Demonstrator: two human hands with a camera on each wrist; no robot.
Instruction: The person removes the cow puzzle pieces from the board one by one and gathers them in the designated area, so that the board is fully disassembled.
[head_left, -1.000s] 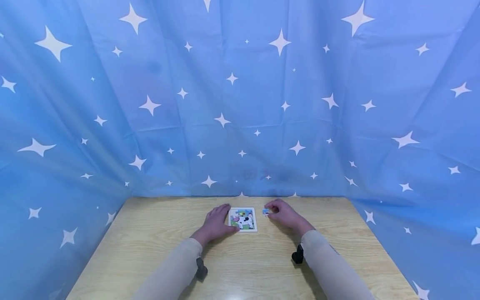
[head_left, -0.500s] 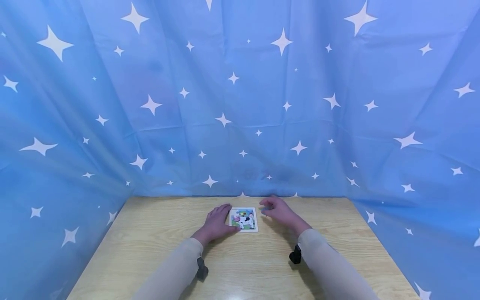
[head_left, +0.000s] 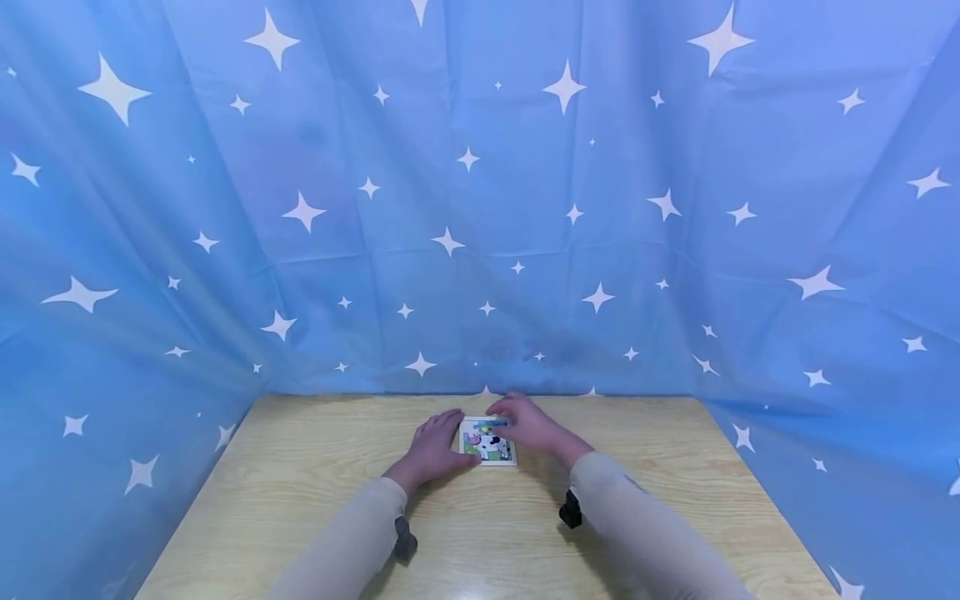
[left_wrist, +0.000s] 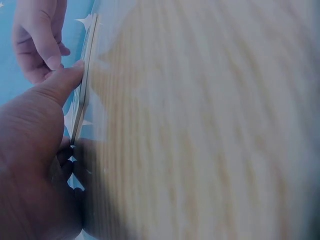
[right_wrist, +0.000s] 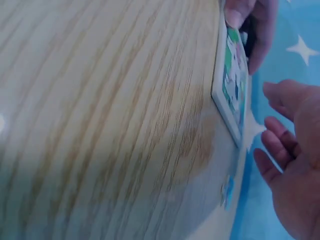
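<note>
A small square jigsaw puzzle (head_left: 495, 446) with a cow picture and a white border lies on the table. My left hand (head_left: 435, 446) grips it at the left, thumb on the near edge and fingers at the far left corner. My right hand (head_left: 528, 425) hovers over its upper right part, thumb and forefinger bent toward the picture. I cannot tell whether a puzzle piece is between those fingertips. A small blue piece (right_wrist: 229, 192) shows on the table beside the puzzle in the right wrist view; the right hand hides that spot in the head view.
The light wooden table (head_left: 480, 533) carries the puzzle near its far edge. A blue curtain (head_left: 480, 208) with white stars hangs behind and along both sides. Dark wrist cameras sit on both sleeves.
My right hand has moved left from the table beside the puzzle to over its upper right corner; a second ago its fingers were at a small blue piece. My left hand has stayed in place.
</note>
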